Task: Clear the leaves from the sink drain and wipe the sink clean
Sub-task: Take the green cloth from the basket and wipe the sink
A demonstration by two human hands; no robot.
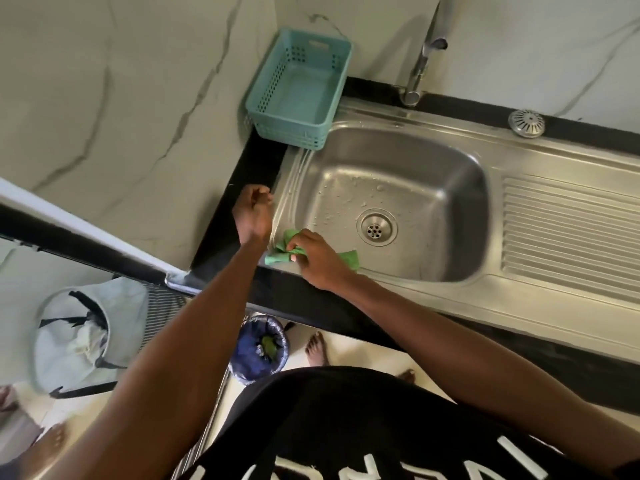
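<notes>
The steel sink (408, 161) has water drops on its floor and a round drain (376, 229) with no leaves on it. My right hand (313, 259) grips a crumpled green cloth (282, 252) on the sink's near-left rim. My left hand (254, 211) rests on the black counter beside the sink's left rim, fingers curled with nothing visible in them. Green leaves (269, 344) lie inside a blue-lined bin (259, 351) on the floor below the counter.
A teal plastic basket (301, 88) stands at the sink's back-left corner. The tap (420, 60) rises behind the basin, and a metal strainer cap (526, 123) lies on the back ledge. The ribbed drainboard (571, 233) extends right. A pale laundry bag (79, 337) stands at lower left.
</notes>
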